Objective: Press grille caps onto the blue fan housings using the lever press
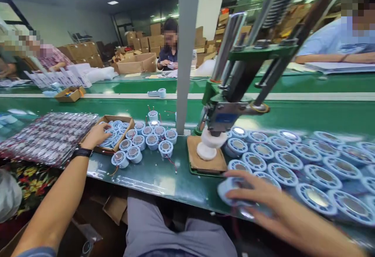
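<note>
My left hand (98, 135), with a dark band on the wrist, reaches over a small cardboard box (128, 132) of pale blue rings (118, 127). Its visible fingers are apart and rest at the rings; no ring is seen gripped. On the right, my right hand (260, 192) is slightly blurred. Its fingers curl round a light blue round motor housing (225, 191) at the table's front edge. Between the hands stands a green hand press (225, 112). Its white round pad (213, 139) hangs above a white round block (206, 151) on a brown base plate.
Several blue motors with wires (152, 141) stand beside the box. Many larger motor housings (293, 159) crowd the right of the green table (164, 179). A stack of packed parts (49, 136) lies far left. A grey post (187, 54) rises mid-table. People sit opposite.
</note>
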The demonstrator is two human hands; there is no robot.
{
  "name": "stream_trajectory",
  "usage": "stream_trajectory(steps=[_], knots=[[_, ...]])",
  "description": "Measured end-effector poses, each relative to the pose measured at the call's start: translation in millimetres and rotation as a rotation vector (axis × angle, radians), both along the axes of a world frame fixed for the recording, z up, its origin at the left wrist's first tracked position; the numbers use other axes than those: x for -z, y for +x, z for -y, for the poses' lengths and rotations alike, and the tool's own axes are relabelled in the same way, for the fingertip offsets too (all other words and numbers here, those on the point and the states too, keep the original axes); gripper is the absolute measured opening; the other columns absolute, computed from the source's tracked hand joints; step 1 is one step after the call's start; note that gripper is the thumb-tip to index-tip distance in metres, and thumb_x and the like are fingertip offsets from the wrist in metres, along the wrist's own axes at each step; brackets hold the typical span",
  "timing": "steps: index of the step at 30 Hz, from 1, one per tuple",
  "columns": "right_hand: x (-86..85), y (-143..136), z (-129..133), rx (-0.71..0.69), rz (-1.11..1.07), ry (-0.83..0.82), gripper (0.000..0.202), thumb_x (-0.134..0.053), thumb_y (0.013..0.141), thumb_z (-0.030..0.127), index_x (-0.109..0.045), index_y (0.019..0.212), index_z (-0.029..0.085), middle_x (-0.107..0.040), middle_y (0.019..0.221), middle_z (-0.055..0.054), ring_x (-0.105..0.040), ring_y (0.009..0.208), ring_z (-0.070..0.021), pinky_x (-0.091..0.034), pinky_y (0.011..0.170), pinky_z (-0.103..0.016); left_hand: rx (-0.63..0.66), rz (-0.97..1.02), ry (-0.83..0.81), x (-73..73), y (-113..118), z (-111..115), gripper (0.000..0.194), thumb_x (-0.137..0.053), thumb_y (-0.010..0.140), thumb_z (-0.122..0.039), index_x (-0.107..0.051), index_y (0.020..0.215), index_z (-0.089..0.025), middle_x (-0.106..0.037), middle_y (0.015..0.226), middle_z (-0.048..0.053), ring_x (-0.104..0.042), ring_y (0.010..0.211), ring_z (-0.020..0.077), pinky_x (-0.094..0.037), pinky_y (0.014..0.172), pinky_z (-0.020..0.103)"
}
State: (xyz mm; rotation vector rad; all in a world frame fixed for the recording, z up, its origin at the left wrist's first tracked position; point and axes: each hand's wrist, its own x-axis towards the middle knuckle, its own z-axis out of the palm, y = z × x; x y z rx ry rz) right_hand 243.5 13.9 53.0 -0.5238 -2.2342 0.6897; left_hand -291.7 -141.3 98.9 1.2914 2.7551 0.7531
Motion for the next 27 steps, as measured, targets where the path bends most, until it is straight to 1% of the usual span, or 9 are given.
stream_trajectory(steps=[3, 6, 9, 11, 13, 17, 21, 24, 27], knots=[[16.1, -48, 40, -0.028, 0.06, -0.021, 0.031, -0.047, 0.076, 0.01, -0.074, 0.087, 0.022, -0.06, 0.132, -0.006, -0.053, 0.125, -0.0213, -0.047, 0.106, -0.046, -0.088, -0.056, 0.112, -9.8, 21, 2, 0.019, -0.06, 0.083, -0.036, -0.062, 0.088, -0.018, -0.07, 0.083, 0.003, -0.064, 0.102, 0.0348, -0.047, 0.1, 0.055], [33.0, -74, 49, -0.146, 0.141, -0.035, 0.038, -0.043, 0.071, 0.004, -0.074, 0.083, 0.023, -0.061, 0.132, -0.004, -0.054, 0.125, -0.0218, -0.049, 0.105, -0.047, -0.028, -0.03, 0.179, -3.9, 73, 8, 0.029, -0.05, 0.088, -0.034, -0.064, 0.107, -0.017, -0.072, 0.097, 0.002, -0.065, 0.098, 0.0264, -0.052, 0.096, 0.048], [50.9, -85, 50, -0.168, 0.129, -0.067, 0.04, -0.045, 0.075, 0.006, -0.075, 0.094, 0.024, -0.057, 0.138, -0.005, -0.053, 0.128, -0.0236, -0.05, 0.104, -0.048, 0.313, 0.152, 0.058, 26.0, 148, 7, 0.022, -0.057, 0.082, -0.027, -0.073, 0.096, -0.024, -0.076, 0.095, 0.001, -0.069, 0.086, 0.0215, -0.057, 0.084, 0.036], [62.5, -90, 52, -0.091, 0.049, -0.074, 0.03, -0.053, 0.084, 0.013, -0.074, 0.101, 0.024, -0.059, 0.136, -0.008, -0.055, 0.125, -0.0243, -0.052, 0.102, -0.048, 0.684, 0.282, -0.023, 51.2, 193, 2, 0.03, -0.048, 0.085, -0.016, -0.075, 0.095, -0.025, -0.076, 0.099, 0.004, -0.068, 0.095, 0.0216, -0.055, 0.089, 0.036], [72.5, -93, 54, -0.025, -0.034, -0.056, 0.022, -0.059, 0.088, 0.021, -0.073, 0.105, 0.024, -0.063, 0.128, -0.01, -0.059, 0.119, -0.0234, -0.054, 0.098, -0.044, 0.816, 0.29, -0.017, 73.3, 226, -3, 0.043, -0.039, 0.086, -0.007, -0.076, 0.097, -0.026, -0.073, 0.114, 0.006, -0.064, 0.107, 0.0222, -0.052, 0.097, 0.04], [82.7, -91, 58, 0.081, -0.105, -0.064, 0.03, -0.065, 0.087, 0.026, -0.068, 0.117, 0.022, -0.062, 0.127, -0.012, -0.063, 0.116, -0.0222, -0.057, 0.095, -0.036, 0.602, 0.143, 0.11, 106.1, 254, 4, 0.046, -0.04, 0.09, -0.007, -0.069, 0.119, -0.027, -0.052, 0.147, 0.008, -0.044, 0.136, 0.0272, -0.042, 0.11, 0.051], [84.9, -87, 66, 0.202, -0.131, -0.091, 0.038, -0.069, 0.083, 0.027, -0.063, 0.119, 0.02, -0.063, 0.121, -0.011, -0.066, 0.111, -0.0218, -0.059, 0.091, -0.032, 0.359, 0.057, 0.178, 127.4, 260, 20, 0.051, -0.067, 0.085, -0.026, -0.056, 0.134, -0.022, -0.058, 0.137, 0.014, -0.049, 0.13, 0.0358, -0.041, 0.108, 0.059], [87.9, -91, 75, 0.247, -0.12, -0.126, 0.044, -0.068, 0.082, 0.025, -0.06, 0.124, 0.02, -0.067, 0.119, -0.011, -0.068, 0.11, -0.0227, -0.059, 0.094, -0.034, 0.307, 0.154, 0.258, 125.5, 265, 22, 0.047, -0.067, 0.085, -0.026, -0.056, 0.131, -0.023, -0.066, 0.127, 0.012, -0.059, 0.121, 0.0325, -0.047, 0.105, 0.054], [93.1, -101, 84, 0.225, -0.082, -0.188, 0.052, -0.064, 0.081, 0.02, -0.056, 0.132, 0.02, -0.067, 0.125, -0.01, -0.068, 0.113, -0.0233, -0.058, 0.098, -0.036, 0.369, 0.284, 0.295, 108.7, 276, 15, 0.064, -0.071, 0.081, -0.025, -0.046, 0.14, -0.026, -0.066, 0.128, 0.009, -0.063, 0.118, 0.0289, -0.051, 0.102, 0.046]])
